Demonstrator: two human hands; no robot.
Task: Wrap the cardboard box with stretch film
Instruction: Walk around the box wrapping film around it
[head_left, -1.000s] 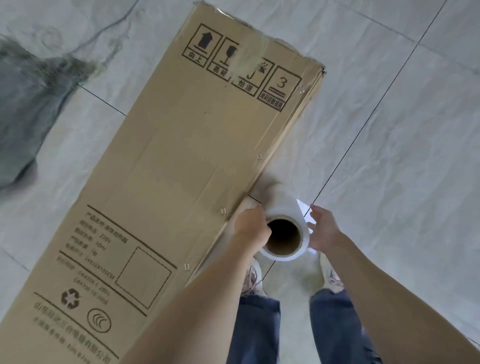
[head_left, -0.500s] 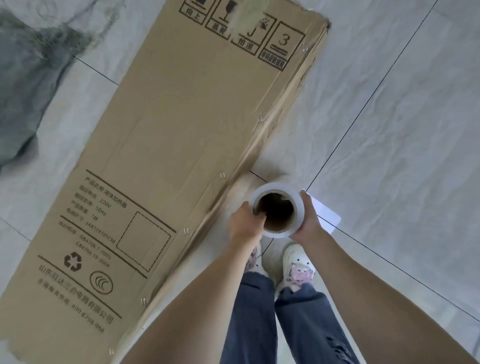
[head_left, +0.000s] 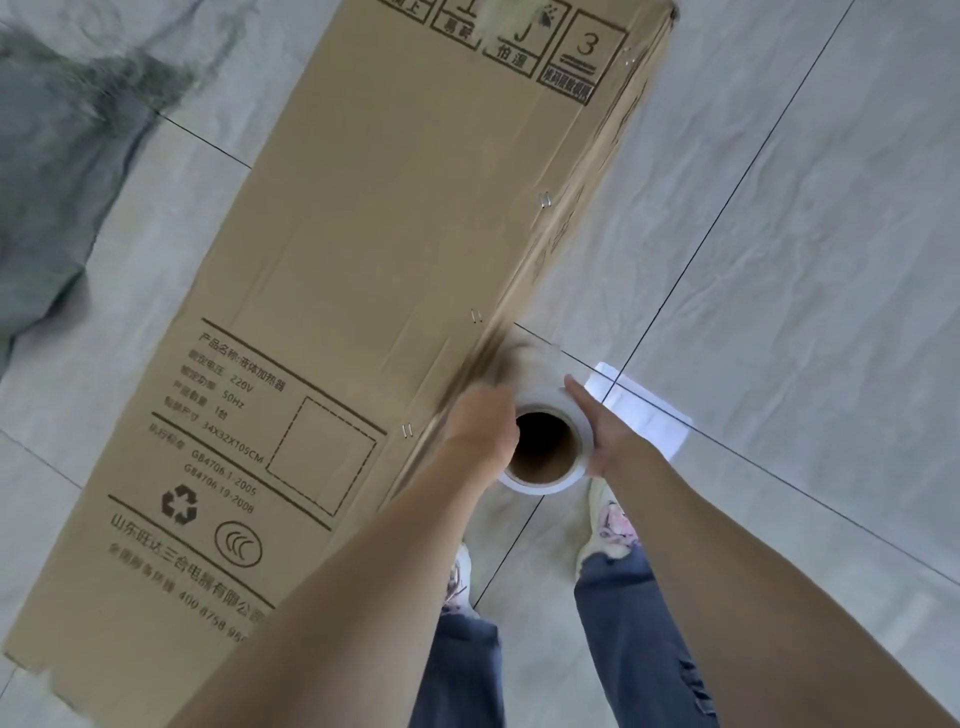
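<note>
Fingers of left hand (head_left: 485, 426) and right hand (head_left: 605, 431) curled around stretch film roll (head_left: 545, 447) — beside cardboard box (head_left: 389, 249).

Pale grey marbled floor tiles (head_left: 810, 270) — thin dark grout lines (head_left: 727, 208).

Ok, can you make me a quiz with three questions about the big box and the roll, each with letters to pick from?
1. Where is the stretch film roll?
A. on top of the box
B. beside the cardboard box's right long edge
C. lying on the floor far off

2. What number is printed in the box's top corner symbol?
A. 3
B. 7
C. 9

3. How is the roll held?
A. by one hand
B. by nobody
C. between the left hand and the right hand

Answers: B, the roll sits at the box's side edge; A, a 3 shows there; C, a hand grips each side.
</note>
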